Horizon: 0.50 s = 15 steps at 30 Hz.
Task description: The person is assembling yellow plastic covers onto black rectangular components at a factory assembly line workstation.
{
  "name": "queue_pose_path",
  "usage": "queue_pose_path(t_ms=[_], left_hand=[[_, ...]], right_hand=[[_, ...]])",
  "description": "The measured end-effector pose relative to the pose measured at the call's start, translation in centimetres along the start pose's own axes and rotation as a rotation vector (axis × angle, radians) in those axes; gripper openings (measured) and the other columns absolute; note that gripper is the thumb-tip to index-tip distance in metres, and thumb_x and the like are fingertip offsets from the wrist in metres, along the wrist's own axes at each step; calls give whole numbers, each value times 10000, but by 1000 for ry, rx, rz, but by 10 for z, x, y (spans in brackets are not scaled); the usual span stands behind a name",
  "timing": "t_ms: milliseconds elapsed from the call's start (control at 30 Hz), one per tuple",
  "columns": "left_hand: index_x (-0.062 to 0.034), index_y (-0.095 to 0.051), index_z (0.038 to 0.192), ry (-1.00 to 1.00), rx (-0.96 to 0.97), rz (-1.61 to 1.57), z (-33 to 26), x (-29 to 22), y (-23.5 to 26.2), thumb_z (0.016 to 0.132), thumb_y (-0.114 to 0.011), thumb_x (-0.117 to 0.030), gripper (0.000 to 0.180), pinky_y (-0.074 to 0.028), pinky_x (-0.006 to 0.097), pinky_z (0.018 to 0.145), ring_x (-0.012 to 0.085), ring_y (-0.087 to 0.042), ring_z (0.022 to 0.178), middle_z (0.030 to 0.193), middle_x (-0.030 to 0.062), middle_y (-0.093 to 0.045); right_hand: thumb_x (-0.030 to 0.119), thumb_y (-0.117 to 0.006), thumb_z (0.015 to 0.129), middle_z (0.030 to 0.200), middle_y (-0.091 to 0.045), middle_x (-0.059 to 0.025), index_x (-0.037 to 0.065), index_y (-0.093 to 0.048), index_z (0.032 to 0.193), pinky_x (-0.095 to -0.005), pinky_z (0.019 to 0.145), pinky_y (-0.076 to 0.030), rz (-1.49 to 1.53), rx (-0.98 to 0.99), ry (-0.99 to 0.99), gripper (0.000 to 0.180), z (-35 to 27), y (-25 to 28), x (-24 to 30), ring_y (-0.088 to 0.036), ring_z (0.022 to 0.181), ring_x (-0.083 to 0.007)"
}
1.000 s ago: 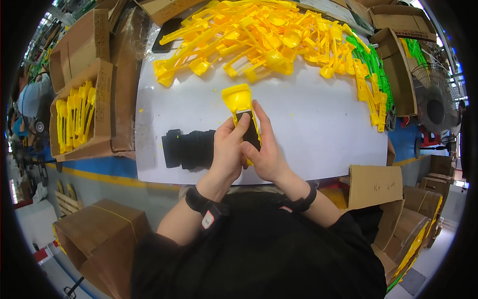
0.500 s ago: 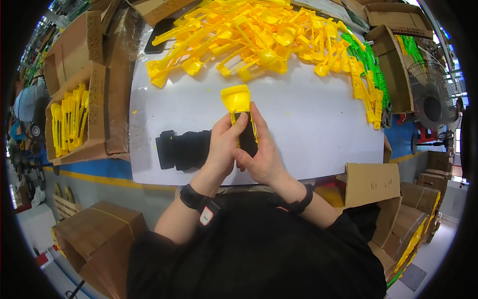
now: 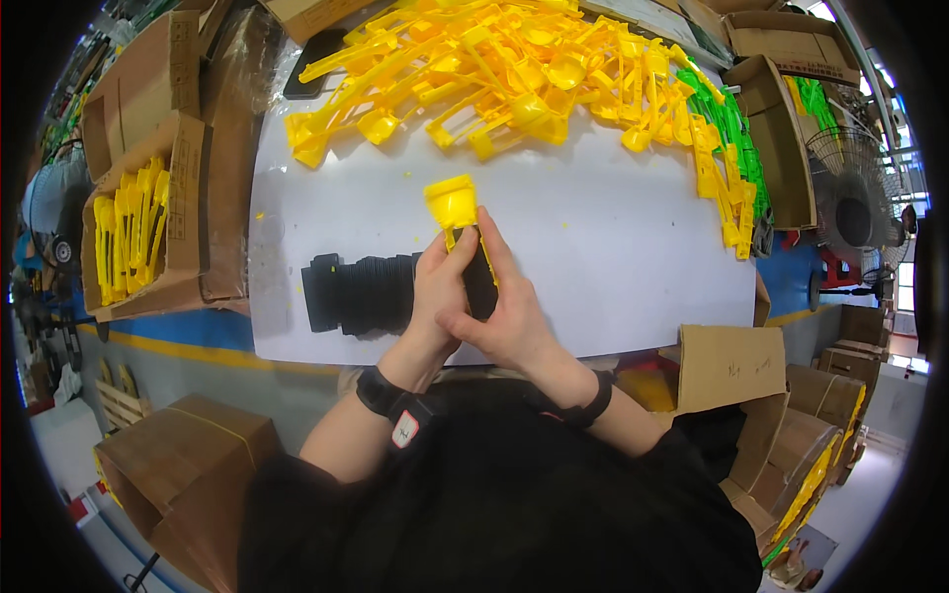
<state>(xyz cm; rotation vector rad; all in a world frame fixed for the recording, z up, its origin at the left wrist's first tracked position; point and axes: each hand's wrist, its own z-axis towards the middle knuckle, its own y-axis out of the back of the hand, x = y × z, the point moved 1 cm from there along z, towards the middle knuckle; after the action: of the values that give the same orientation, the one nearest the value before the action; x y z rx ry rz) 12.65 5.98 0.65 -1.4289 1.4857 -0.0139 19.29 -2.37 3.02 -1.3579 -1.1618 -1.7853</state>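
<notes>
A: Centre of the white table [image 3: 613, 267], right in front of the person: a glossy yellow plastic piece [image 3: 452, 205], cup-shaped head with a flat rim, its thin stem running down into both hands.

B: And the grip?

A: The left hand [image 3: 435, 292] is curled around the stem from the left, thumb up along it. The right hand [image 3: 506, 314] is wrapped from the right, fingers closed, pressing something black against the stem. Both hands are closed on the piece; it is held just above the tabletop, head tilted away from the body.

B: What's that dark thing beside them?

A: Just left of the piece, a row of matte black flat parts [image 3: 361, 292] stacked on edge, ribbed-looking, lying on the table and touching the left hand's fingers.

B: Further out?

A: Beyond the piece, across the far side of the table, a big tangled heap of yellow pieces [image 3: 494, 69], same shiny plastic, long stems and scoop-like heads. To the right of that, a strip of green plastic pieces [image 3: 736, 138]. Well to the left of the piece, off the table edge, an open brown cardboard box [image 3: 183, 198] holds yellow pieces standing in neat rows. More corrugated cardboard boxes [image 3: 732, 371] sit to the right, below the table edge.
</notes>
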Motion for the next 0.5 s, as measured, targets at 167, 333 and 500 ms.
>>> queue_pose_path(t_ms=[167,333,500], left_hand=[[-51,-554,1118,-57,88,-31,6,-10,1,986,-546,-176,182,-497,257,719,98,-598,804,936,15,-608],[-40,-570,1085,-91,73,58,1,-14,-1,983,-562,-182,174,-494,255,726,92,-598,812,939,22,-619],[-5,-578,1106,-486,92,570,-4,-18,4,972,-574,-155,201,-484,228,675,84,-607,780,921,36,-648]], right_hand=[[267,-760,747,1279,-545,-298,59,-150,1528,-396,923,-499,36,-2,32,1013,5,-1,-2,-610,1101,-422],[272,-665,877,1156,-617,-251,66,-123,1534,-377,847,-525,91,44,-80,877,-1,2,5,-673,963,-355],[160,-452,1016,952,-593,-98,22,-218,1455,-304,729,-500,640,9,-315,516,-6,3,0,-587,789,-126]])
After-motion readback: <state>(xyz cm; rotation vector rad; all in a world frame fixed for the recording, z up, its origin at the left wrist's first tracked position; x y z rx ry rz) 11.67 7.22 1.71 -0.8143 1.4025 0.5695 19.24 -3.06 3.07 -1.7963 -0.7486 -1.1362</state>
